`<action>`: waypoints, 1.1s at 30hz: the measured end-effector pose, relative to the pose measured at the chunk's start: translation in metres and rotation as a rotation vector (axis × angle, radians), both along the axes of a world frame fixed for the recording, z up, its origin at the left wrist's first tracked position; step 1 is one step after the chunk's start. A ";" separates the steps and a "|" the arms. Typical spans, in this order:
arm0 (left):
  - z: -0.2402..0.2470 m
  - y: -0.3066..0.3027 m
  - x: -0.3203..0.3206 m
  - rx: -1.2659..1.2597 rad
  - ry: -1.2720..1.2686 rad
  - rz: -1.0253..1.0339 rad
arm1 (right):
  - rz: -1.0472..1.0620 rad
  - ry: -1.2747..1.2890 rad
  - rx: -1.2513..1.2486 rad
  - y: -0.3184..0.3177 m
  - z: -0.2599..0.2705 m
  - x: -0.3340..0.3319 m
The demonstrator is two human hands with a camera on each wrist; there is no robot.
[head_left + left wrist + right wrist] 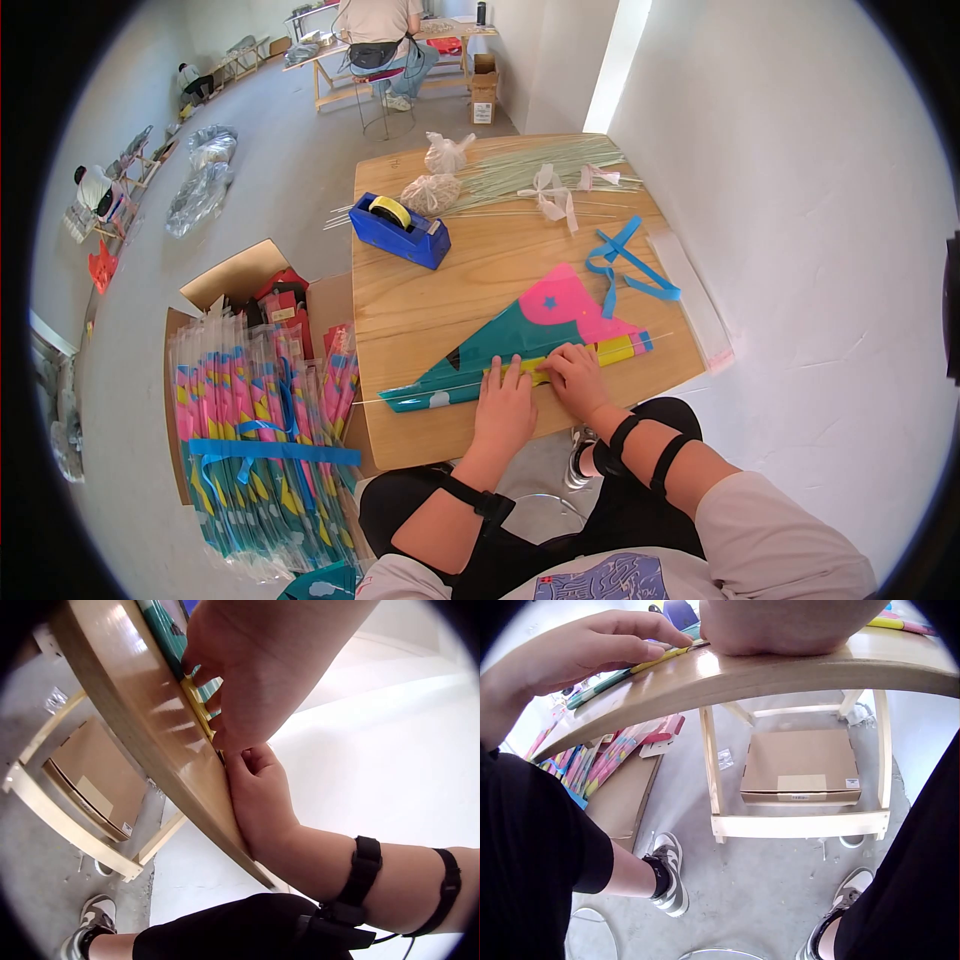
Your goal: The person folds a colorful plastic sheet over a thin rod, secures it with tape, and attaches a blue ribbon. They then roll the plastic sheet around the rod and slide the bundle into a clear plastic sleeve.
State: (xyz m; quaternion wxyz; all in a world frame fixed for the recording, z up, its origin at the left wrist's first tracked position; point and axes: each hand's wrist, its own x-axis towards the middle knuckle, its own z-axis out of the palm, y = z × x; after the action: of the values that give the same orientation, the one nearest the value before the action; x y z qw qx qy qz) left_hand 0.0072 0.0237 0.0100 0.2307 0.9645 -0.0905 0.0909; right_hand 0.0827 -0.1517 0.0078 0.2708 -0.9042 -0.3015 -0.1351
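Note:
A folded kite [500,340] in shiny teal, pink and yellow sheet lies on the wooden table [400,310]. One thin pale rod [655,338] runs along its near edge, sticking out at both ends. My left hand [503,410] rests its fairly straight fingers on the teal and yellow part of that edge. Close beside it, my right hand [577,382] has its fingers curled and pinches the yellow edge at the rod. In the right wrist view, the left hand [592,652] lies over the same edge, and the right hand [787,622] hides what its fingertips hold.
Behind the kite stand a blue tape dispenser [400,232], bagged small parts [432,193], a bundle of thin rods [540,165] and blue ribbon [625,262]. On the left, an open carton [180,470] holds several packaged kites. Another person [385,40] sits far back.

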 end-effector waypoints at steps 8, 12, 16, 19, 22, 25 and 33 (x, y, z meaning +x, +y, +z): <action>-0.002 0.000 0.000 0.002 0.017 -0.003 | 0.002 0.007 0.012 0.001 -0.001 0.000; -0.005 -0.001 0.000 0.002 0.012 0.008 | 0.020 0.001 0.027 0.000 -0.003 0.002; -0.011 -0.002 0.001 0.023 -0.019 0.010 | 0.002 0.016 0.045 0.002 -0.002 0.001; -0.005 -0.002 -0.001 0.025 -0.009 0.014 | 0.012 0.008 0.034 0.002 -0.002 0.001; -0.006 -0.002 -0.001 0.016 -0.021 0.018 | 0.015 0.010 0.025 0.001 -0.003 0.002; -0.003 -0.001 -0.002 0.018 -0.008 0.010 | 0.014 0.003 0.008 0.001 -0.002 0.002; -0.004 -0.002 -0.003 0.018 -0.036 0.019 | 0.012 0.023 0.009 0.000 -0.001 0.001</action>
State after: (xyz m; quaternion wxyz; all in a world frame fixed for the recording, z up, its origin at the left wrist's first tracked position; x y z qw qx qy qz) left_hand 0.0046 0.0214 0.0059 0.2195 0.9656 -0.0866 0.1097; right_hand 0.0835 -0.1514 0.0071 0.2793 -0.9026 -0.3030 -0.1244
